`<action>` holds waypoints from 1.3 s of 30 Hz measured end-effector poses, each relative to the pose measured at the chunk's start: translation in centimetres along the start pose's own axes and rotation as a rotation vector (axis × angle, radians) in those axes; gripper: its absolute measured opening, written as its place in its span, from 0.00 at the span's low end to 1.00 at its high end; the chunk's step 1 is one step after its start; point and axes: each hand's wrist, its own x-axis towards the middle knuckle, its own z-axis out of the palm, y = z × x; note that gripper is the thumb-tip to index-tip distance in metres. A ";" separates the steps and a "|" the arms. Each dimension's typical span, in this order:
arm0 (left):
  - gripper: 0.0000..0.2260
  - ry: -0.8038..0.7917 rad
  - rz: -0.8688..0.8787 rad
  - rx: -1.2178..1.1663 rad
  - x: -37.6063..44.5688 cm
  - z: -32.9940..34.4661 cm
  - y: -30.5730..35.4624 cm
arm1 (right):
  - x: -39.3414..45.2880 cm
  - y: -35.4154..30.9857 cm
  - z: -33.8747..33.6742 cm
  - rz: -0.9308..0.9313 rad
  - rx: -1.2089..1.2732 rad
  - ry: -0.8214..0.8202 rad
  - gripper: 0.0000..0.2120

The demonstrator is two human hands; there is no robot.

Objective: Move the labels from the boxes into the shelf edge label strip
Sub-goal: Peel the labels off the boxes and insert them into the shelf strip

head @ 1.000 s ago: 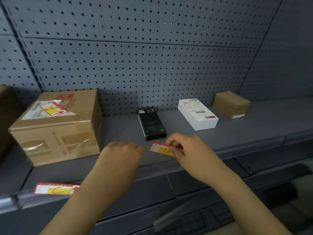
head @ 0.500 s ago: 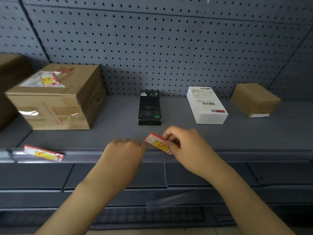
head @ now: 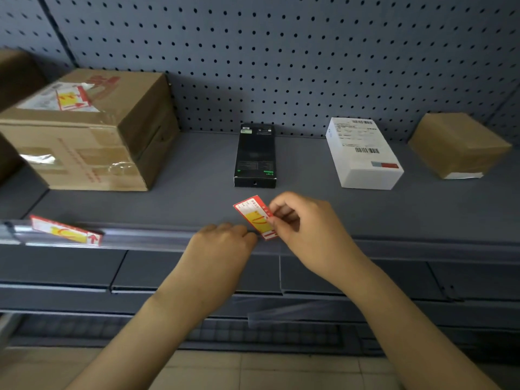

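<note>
My right hand (head: 305, 230) pinches a red and yellow label (head: 254, 216) by its right edge, tilted, with its lower corner down at the clear shelf edge label strip (head: 146, 237). My left hand (head: 222, 243) rests with curled fingers on the strip just left of that label. A second label (head: 66, 230) sits in the strip at the far left. A third label (head: 71, 98) lies on top of the large cardboard box (head: 92, 142). The black box (head: 256, 156) stands straight behind my hands.
A white box (head: 363, 153) and a small brown box (head: 455, 144) stand on the grey shelf (head: 191, 192) to the right. A pegboard wall (head: 281, 60) closes the back. Another brown box (head: 14, 77) shows at the far left edge. Lower shelf edges run below the strip.
The right hand has turned the label steeper and lowered its corner to the strip. The left hand has settled on the strip beside it. The camera has come closer.
</note>
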 end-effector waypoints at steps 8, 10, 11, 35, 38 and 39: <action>0.17 0.006 -0.024 -0.052 -0.1 0.2 -0.4 | -0.3 -0.4 -0.1 0.026 -0.080 0.022 0.04; 0.17 -0.002 -0.028 -0.063 0.0 0.3 -0.4 | -0.4 -0.5 -0.1 0.031 -0.091 0.022 0.05; 0.17 -0.004 -0.029 -0.070 0.0 0.3 -0.4 | -0.4 -0.6 -0.1 0.034 -0.094 0.020 0.05; 0.17 0.015 -0.162 0.061 -2.3 -3.6 -3.3 | 0.2 -5.8 1.2 -0.116 -0.448 -0.170 0.12; 0.16 0.031 -0.253 0.114 -3.3 -5.3 -5.1 | 0.7 -7.5 2.3 -0.138 -0.412 -0.182 0.14; 0.16 0.040 -0.281 0.140 -3.8 -5.6 -6.0 | 0.9 -8.1 2.7 -0.143 -0.406 -0.188 0.14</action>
